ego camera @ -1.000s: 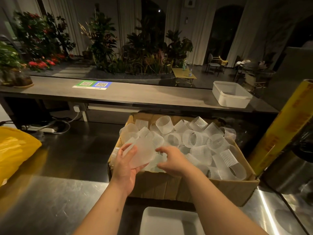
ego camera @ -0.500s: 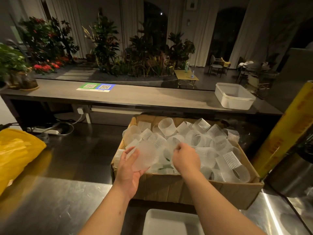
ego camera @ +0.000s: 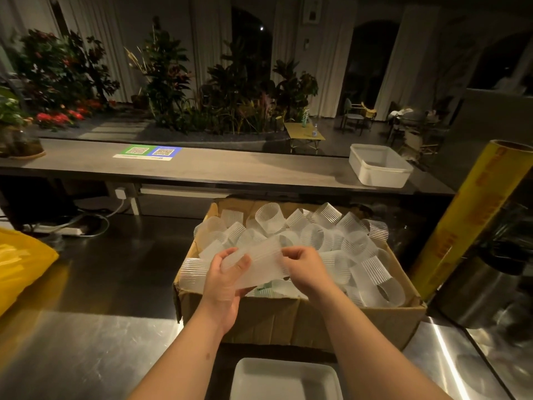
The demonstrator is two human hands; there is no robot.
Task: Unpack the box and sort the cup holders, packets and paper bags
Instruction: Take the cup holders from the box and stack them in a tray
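An open cardboard box [ego camera: 288,319] stands on the steel counter, filled with several translucent ribbed cup holders [ego camera: 328,243]. Over its near left corner my left hand [ego camera: 227,280] grips a stack of nested cup holders [ego camera: 256,264] from below, thumb on top. My right hand [ego camera: 305,268] pinches the right end of that same stack with curled fingers. A pale green item [ego camera: 266,288] peeks out under the stack inside the box.
A white rectangular tray [ego camera: 284,379] lies on the counter just in front of me. A yellow plastic bag [ego camera: 20,264] sits at the left, a yellow film roll [ego camera: 473,217] leans at the right. A white tub [ego camera: 377,166] rests on the rear shelf.
My right hand left the box contents and came to the stack in my left hand, adding a holder to it. The stack is now held lengthwise between both hands.
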